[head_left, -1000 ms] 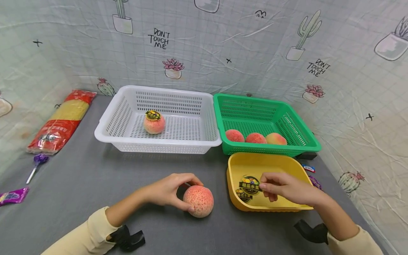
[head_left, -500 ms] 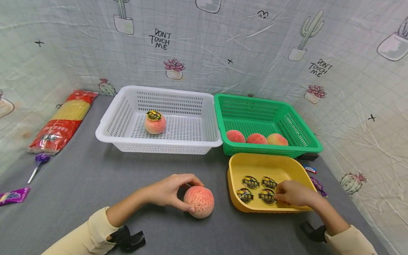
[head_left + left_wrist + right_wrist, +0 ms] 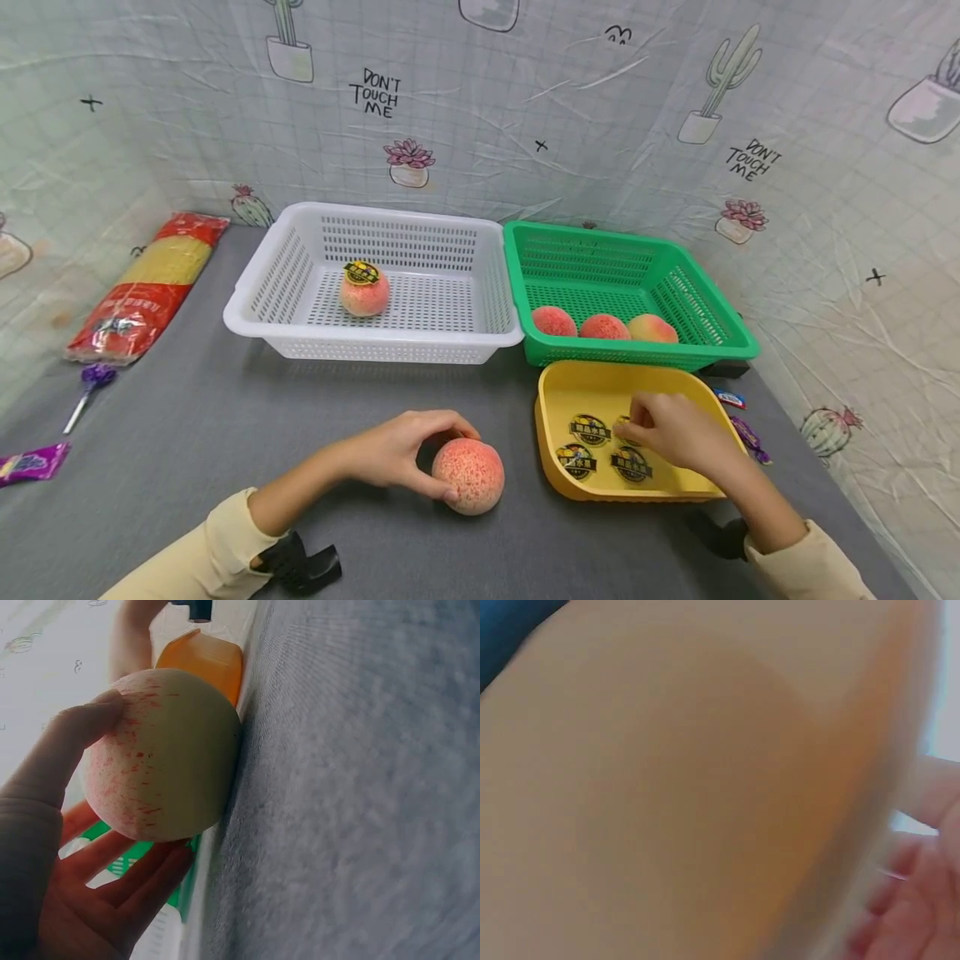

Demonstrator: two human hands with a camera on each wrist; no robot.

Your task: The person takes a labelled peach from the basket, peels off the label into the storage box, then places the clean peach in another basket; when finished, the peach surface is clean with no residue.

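My left hand (image 3: pixel 408 450) grips a pink speckled peach (image 3: pixel 468 477) resting on the table, thumb on its near side and fingers behind it. The left wrist view shows the thumb on the upper part of the peach (image 3: pixel 161 754) and the fingers beneath. Over the yellow tray (image 3: pixel 551 475), my right hand (image 3: pixel 678 429) has bent fingers right at a round black-and-gold sticker (image 3: pixel 630 442), partly covering it; I cannot tell whether they pinch it. Several such stickers lie on the tray floor. The right wrist view is mostly filled by the blurred tray wall.
A white basket (image 3: pixel 390 337) holds one peach (image 3: pixel 365 297) with a sticker on top. Beside it, a green basket (image 3: pixel 720 350) holds 3 peaches. At left lie a red-and-yellow packet (image 3: pixel 146 287), a purple lollipop (image 3: pixel 95 377) and a purple wrapped candy (image 3: pixel 33 462).
The right hand has shifted about within the yellow tray, first to the lower right sticker, then back up to the upper right one. The left hand and peach have stayed put.
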